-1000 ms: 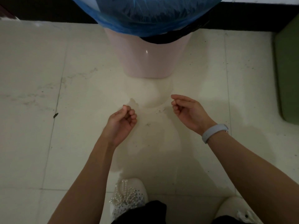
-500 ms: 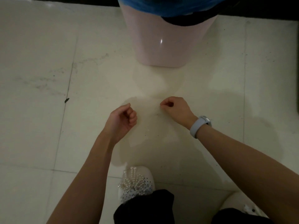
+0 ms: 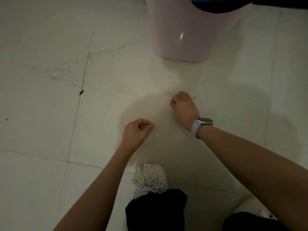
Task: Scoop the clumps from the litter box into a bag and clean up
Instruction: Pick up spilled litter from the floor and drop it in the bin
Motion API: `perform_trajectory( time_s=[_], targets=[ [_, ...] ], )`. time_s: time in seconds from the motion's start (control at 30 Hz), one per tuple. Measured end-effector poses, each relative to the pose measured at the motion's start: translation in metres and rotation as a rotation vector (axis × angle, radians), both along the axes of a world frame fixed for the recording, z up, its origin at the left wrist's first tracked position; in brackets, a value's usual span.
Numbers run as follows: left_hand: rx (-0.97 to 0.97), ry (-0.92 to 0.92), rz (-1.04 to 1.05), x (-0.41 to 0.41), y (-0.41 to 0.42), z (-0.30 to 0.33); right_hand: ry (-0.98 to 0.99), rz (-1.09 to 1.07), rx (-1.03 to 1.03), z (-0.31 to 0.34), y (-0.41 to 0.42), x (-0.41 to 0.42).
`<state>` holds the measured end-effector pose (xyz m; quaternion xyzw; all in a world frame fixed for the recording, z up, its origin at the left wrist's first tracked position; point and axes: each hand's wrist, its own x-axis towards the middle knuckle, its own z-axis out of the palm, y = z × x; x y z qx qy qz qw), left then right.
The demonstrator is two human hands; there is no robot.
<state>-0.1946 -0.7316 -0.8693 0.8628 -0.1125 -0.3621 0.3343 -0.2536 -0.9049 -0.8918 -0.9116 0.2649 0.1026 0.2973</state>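
A thin, see-through plastic bag (image 3: 150,109) hangs between my hands above the tiled floor; its outline is faint. My left hand (image 3: 138,130) pinches one edge of the bag with curled fingers. My right hand (image 3: 182,105), with a white watch (image 3: 200,126) on the wrist, holds the other edge in a fist, knuckles up. A pink waste bin (image 3: 183,30) stands just beyond the hands, a dark liner (image 3: 216,7) draped over its rim. No litter box or scoop is in view.
Pale floor tiles (image 3: 41,114) spread out to the left and right. A small dark speck (image 3: 81,92) lies on a grout line at the left. My white shoe with pearl beads (image 3: 150,179) stands below the hands.
My right hand has turned knuckles up and closed into a fist, moving nearer my left hand. The view has dropped, so the bin sits higher and its blue liner is nearly out of frame.
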Motion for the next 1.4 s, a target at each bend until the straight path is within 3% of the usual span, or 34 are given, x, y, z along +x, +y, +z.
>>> perform_trajectory(
  time_s=[0.07, 0.17, 0.23, 0.3, 0.57, 0.77, 1.0, 1.1, 1.27, 1.33, 1.4],
  targets=[
    [0.017, -0.045, -0.084, -0.005, 0.001, -0.004, -0.026, -0.068, 0.032, -0.002, 0.001, 0.002],
    [0.01, -0.128, -0.198, -0.012, 0.002, -0.008, -0.061, -0.31, 0.374, 0.008, 0.0, 0.0],
    [-0.015, -0.192, -0.255, -0.016, 0.003, -0.012, -0.038, -0.371, 0.63, 0.018, 0.001, -0.009],
    [-0.029, -0.25, -0.296, -0.02, 0.005, -0.017, -0.015, -0.346, 0.732, 0.027, 0.002, -0.022],
    [-0.03, -0.364, -0.351, -0.029, 0.002, -0.028, 0.02, 0.203, 0.213, 0.015, 0.015, -0.063],
    [-0.016, -0.455, -0.434, -0.029, 0.003, -0.03, -0.05, 0.302, 0.015, -0.001, 0.027, -0.073],
    [-0.002, -0.468, -0.419, -0.03, 0.002, -0.029, -0.185, 0.266, -0.137, -0.004, 0.036, -0.071],
    [-0.018, -0.384, -0.297, -0.029, -0.004, -0.025, -0.192, 0.284, -0.207, -0.006, 0.039, -0.07],
    [-0.176, -0.012, 0.219, -0.015, -0.015, -0.009, -0.091, 0.314, -0.318, -0.004, 0.047, -0.067],
    [-0.266, 0.124, 0.374, -0.008, -0.014, -0.006, -0.006, 0.239, -0.111, 0.001, 0.045, -0.062],
    [-0.435, 0.322, 0.506, -0.002, -0.014, -0.002, 0.049, 0.01, 0.263, 0.008, 0.037, -0.057]
  ],
)
